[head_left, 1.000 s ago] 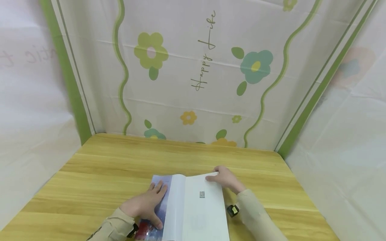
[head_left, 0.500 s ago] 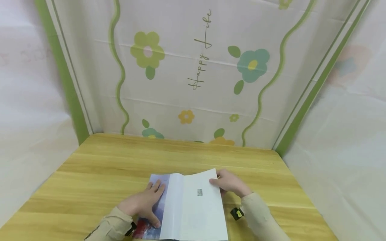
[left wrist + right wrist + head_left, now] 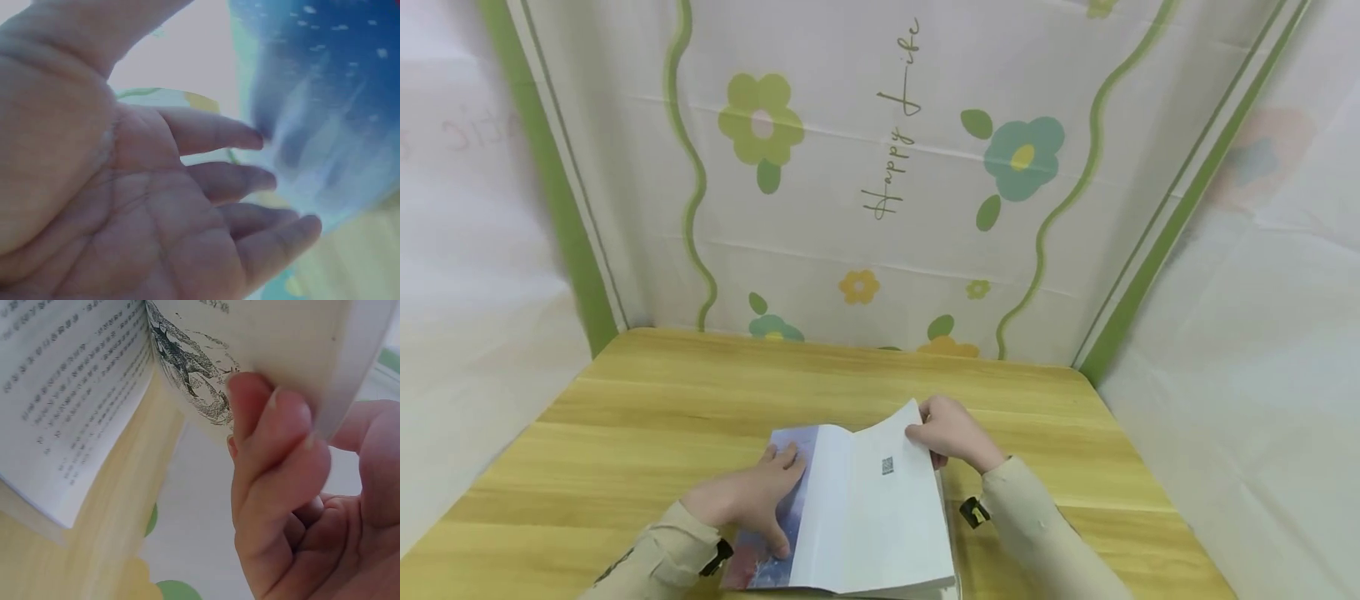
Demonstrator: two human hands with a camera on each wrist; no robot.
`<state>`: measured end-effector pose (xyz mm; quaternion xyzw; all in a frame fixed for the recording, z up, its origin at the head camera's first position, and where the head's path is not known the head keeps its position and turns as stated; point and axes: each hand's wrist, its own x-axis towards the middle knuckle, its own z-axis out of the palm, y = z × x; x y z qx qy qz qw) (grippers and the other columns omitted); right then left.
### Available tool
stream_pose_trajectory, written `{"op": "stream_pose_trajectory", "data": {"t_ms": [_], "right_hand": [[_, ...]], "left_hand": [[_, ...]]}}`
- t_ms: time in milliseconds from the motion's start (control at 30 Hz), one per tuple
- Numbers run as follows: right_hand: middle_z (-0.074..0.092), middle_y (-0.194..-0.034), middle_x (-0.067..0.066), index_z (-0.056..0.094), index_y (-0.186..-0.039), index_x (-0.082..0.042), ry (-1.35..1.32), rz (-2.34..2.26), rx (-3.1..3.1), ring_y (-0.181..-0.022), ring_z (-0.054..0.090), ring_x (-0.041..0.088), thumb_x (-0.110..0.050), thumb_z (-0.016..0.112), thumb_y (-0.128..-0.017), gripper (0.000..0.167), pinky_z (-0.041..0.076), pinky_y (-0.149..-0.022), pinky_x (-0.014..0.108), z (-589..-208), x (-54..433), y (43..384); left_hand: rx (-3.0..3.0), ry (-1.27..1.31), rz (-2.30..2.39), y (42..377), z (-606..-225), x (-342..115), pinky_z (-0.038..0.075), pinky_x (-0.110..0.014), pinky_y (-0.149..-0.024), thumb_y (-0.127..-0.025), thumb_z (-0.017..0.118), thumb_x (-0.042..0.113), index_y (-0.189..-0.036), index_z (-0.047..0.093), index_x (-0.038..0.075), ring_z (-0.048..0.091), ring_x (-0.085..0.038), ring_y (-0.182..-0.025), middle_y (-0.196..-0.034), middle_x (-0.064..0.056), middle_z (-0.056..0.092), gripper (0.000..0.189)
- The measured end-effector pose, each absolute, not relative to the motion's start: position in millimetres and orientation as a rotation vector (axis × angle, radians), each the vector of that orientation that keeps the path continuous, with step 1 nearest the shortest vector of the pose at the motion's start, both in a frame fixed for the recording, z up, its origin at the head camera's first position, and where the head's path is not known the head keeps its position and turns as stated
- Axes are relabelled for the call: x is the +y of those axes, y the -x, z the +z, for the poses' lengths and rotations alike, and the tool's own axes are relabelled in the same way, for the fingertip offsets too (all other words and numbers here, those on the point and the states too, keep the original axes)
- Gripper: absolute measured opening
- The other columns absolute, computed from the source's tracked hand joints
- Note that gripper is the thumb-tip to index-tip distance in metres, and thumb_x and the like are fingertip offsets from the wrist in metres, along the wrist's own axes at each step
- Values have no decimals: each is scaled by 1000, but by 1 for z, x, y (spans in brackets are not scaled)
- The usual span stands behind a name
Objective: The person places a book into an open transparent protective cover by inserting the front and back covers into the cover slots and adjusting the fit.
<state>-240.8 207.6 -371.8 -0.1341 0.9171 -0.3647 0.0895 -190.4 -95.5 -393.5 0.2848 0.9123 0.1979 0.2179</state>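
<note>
An open book [image 3: 887,525] lies near the table's front edge, its left side a blue and purple printed cover [image 3: 790,517]. My left hand [image 3: 748,496] rests on that cover with its fingers spread and straight; the left wrist view shows the palm and fingertips against the blue print. At the right side, my right hand [image 3: 953,432] pinches the upper outer corner of a lifted stack of pages, thumb on top and fingers beneath. In the right wrist view those pages [image 3: 287,344] stand raised, with a black drawing on their underside and a page of text [image 3: 69,394] beyond.
The wooden table [image 3: 662,400] extends behind and to both sides of the book. A white curtain [image 3: 820,208] with flowers hangs along the table's far edge, and pale sheets hang at left and right.
My right hand has lifted the right-hand pages and shifted a little up and left, exposing the pages underneath. The left hand stays on the cover. The head view has shifted slightly.
</note>
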Motion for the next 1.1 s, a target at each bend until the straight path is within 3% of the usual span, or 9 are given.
{"op": "stream_pose_trajectory", "data": {"t_ms": [200,367,400,500,567,667,733,833,1100], "right_hand": [[57,-44,4,56,-58,-4,490,-939,2768,-32,53,16,-5,55,-85,27,51,-35,37,-359,199,244],[53,-39,6,48,-47,-7,530,-854,2769,-30,53,17,-6,56,-84,38,47,-31,30,-345,187,247],[53,-39,6,48,-46,-7,532,-843,2767,-30,52,16,-6,56,-84,39,47,-31,30,-342,185,247],[52,-38,7,49,-45,-8,532,-800,2768,-29,51,16,-6,56,-82,38,46,-30,29,-336,177,249],[53,-39,8,50,-45,-7,528,-776,2763,-29,51,16,-6,56,-82,37,46,-31,29,-332,172,250],[54,-41,9,54,-48,-5,506,-748,2744,-31,53,17,-5,56,-82,34,48,-33,30,-327,165,252],[56,-43,10,56,-51,-3,486,-741,2725,-33,55,17,-3,57,-82,31,52,-37,32,-324,162,254],[58,-46,10,59,-55,-1,466,-720,2701,-35,57,17,-2,58,-82,27,56,-42,36,-320,157,256],[58,-46,13,59,-58,4,459,-711,2686,-35,57,18,0,57,-81,24,54,-40,33,-312,146,257]], "left_hand": [[2576,-994,585,191,-381,-85,37,-50,-107,-83,78,41,-136,48,-13,45,-41,-129,-137,-26,50,81],[2537,-1056,813,199,-377,-65,52,-40,-91,-95,62,47,-128,61,-6,63,-26,-109,-124,-16,64,62],[2520,-1064,878,201,-377,-60,55,-36,-82,-97,60,45,-122,65,-5,66,-21,-97,-114,-15,68,56],[2510,-1051,1044,205,-375,-45,52,-27,-65,-100,55,42,-106,74,3,60,-7,-69,-91,-6,71,43],[2533,-1030,1116,205,-371,-36,42,-23,-53,-101,54,41,-95,76,9,44,-3,-52,-72,2,65,40],[2588,-1011,1143,204,-363,-25,30,-20,-43,-100,53,45,-68,67,12,31,-1,-42,-54,13,51,48],[2624,-1002,1126,201,-358,-19,21,-19,-40,-99,54,47,-55,51,14,20,-2,-39,-45,13,33,55],[2678,-987,1099,195,-352,-10,18,-18,-38,-96,57,50,-52,36,17,20,-1,-37,-43,13,24,59],[2754,-908,965,184,-343,4,27,-21,-39,-91,64,48,-59,43,16,34,-6,-39,-46,10,31,50]]}}
